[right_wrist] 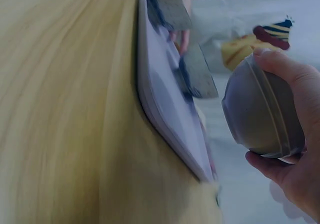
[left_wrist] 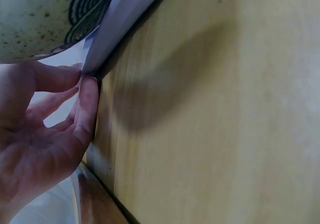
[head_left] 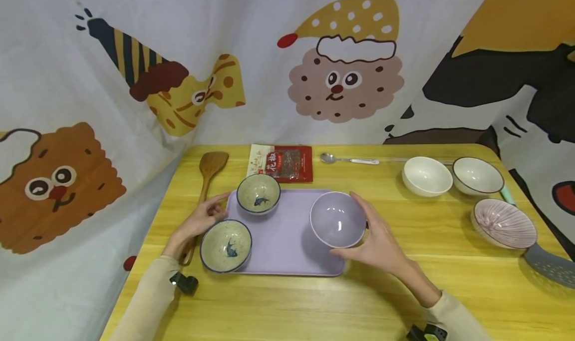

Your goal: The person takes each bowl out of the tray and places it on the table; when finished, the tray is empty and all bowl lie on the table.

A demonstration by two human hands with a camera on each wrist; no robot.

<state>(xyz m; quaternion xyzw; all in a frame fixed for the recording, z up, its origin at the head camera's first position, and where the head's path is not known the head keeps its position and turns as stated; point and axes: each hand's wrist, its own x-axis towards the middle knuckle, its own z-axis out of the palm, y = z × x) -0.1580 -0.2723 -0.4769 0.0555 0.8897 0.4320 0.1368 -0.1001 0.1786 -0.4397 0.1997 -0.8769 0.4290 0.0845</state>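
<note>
A lavender tray [head_left: 287, 241] lies on the yellow wooden table [head_left: 404, 291]. Two speckled bowls with a blue fish inside stand on its left part, one at the back [head_left: 258, 193] and one at the front left corner [head_left: 226, 245]. My right hand [head_left: 370, 233] grips a plain purple bowl [head_left: 338, 218] by its side, thumb under the near rim. In the right wrist view the purple bowl [right_wrist: 262, 109] hangs clear of the tray [right_wrist: 170, 99]. My left hand [head_left: 215, 208] touches the tray's left edge [left_wrist: 125, 19] with straight fingertips [left_wrist: 87, 99], beside the fish bowl [left_wrist: 35, 19].
A wooden spatula [head_left: 211, 169] lies left of the tray. Behind the tray are a red packet [head_left: 282, 163] and a spoon [head_left: 348, 159]. At the right stand two white bowls [head_left: 427, 176] [head_left: 477, 175], a pink ribbed bowl [head_left: 504, 223] and a grey slotted turner [head_left: 550, 266]. Printed cloth walls the table.
</note>
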